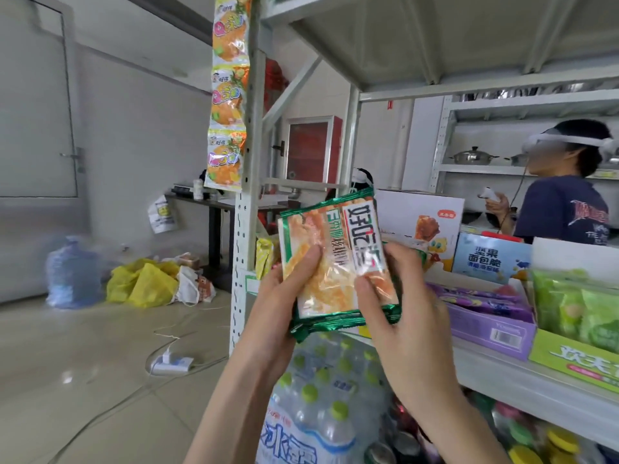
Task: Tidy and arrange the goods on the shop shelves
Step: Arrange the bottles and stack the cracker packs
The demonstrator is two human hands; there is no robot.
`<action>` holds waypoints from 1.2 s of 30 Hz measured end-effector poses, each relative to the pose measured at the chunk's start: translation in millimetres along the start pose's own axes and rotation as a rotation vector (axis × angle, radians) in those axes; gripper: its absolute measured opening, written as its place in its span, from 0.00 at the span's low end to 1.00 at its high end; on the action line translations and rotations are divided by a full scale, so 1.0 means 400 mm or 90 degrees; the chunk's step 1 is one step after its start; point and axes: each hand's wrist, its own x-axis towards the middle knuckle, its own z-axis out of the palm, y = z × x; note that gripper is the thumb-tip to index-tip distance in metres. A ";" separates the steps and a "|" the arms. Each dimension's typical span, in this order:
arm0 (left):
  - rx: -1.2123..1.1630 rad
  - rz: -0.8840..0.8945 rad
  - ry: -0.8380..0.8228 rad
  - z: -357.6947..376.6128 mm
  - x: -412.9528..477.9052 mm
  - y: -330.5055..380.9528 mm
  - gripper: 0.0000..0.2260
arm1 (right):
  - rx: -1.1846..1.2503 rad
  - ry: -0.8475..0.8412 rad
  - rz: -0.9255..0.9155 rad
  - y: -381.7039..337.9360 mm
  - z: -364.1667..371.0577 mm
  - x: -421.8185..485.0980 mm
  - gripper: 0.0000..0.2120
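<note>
Both of my hands hold a small stack of flat green-edged snack packets (335, 249) in front of the shelf corner, turned sideways. My left hand (284, 296) grips the stack's left side with the thumb on the top packet. At the lower right corner my right hand (395, 303) pinches the stack, thumb on the white label. The grey metal shelf (522, 383) runs to the right behind the stack. On it stand a purple display box (492, 324) and a green display box (579, 346) of packets.
A shrink-wrapped pack of green-capped water bottles (321, 396) sits below my hands. A strip of orange snack bags (227, 95) hangs on the shelf upright (248, 162). Boxes (485, 259) stand further back. A person with a headset (566, 202) stands at right. Bags (147, 283) lie on the floor.
</note>
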 end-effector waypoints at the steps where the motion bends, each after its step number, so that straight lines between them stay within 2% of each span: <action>1: -0.016 0.004 0.007 -0.001 0.002 -0.005 0.27 | -0.040 -0.024 -0.017 0.016 -0.009 0.013 0.15; 4: -0.039 -0.018 0.073 -0.004 0.013 -0.017 0.22 | -0.108 -0.023 -0.059 0.073 -0.033 0.069 0.17; 6: -0.052 -0.020 0.120 -0.012 0.020 -0.018 0.20 | -0.221 -0.024 -0.039 0.127 -0.039 0.117 0.17; 9: -0.058 -0.035 0.159 -0.019 0.028 -0.016 0.14 | -0.428 -0.159 0.039 0.207 -0.026 0.173 0.28; 12: -0.080 -0.044 0.188 -0.022 0.032 -0.014 0.15 | -0.377 -0.216 0.110 0.249 -0.007 0.185 0.31; 17: -0.091 -0.031 0.176 -0.020 0.026 -0.013 0.14 | -0.262 -0.102 0.081 0.247 -0.004 0.179 0.18; 20: -0.084 -0.041 0.155 -0.019 0.025 -0.012 0.15 | -0.204 -0.045 0.113 0.230 -0.014 0.186 0.13; 25: -0.067 -0.062 0.146 -0.013 0.019 -0.009 0.17 | 0.009 0.142 0.266 0.214 -0.055 0.169 0.09; 26: -0.067 -0.064 0.145 -0.010 0.014 -0.006 0.18 | 0.101 0.186 0.298 0.201 -0.069 0.166 0.08; 28: -0.061 -0.068 0.142 -0.001 0.007 -0.003 0.18 | 0.380 0.263 0.401 0.160 -0.106 0.154 0.10; 29: -0.055 -0.070 0.139 0.004 0.006 -0.005 0.17 | 0.510 0.277 0.457 0.145 -0.126 0.143 0.13; 31: -0.043 -0.078 0.131 0.017 0.000 -0.007 0.17 | 0.670 0.275 0.552 0.125 -0.175 0.118 0.14; 33: -0.030 -0.091 0.120 0.035 -0.006 -0.011 0.17 | 0.752 0.294 0.614 0.107 -0.224 0.090 0.14; 36: -0.016 -0.118 0.078 0.071 -0.018 -0.023 0.15 | 0.778 0.365 0.673 0.082 -0.280 0.047 0.22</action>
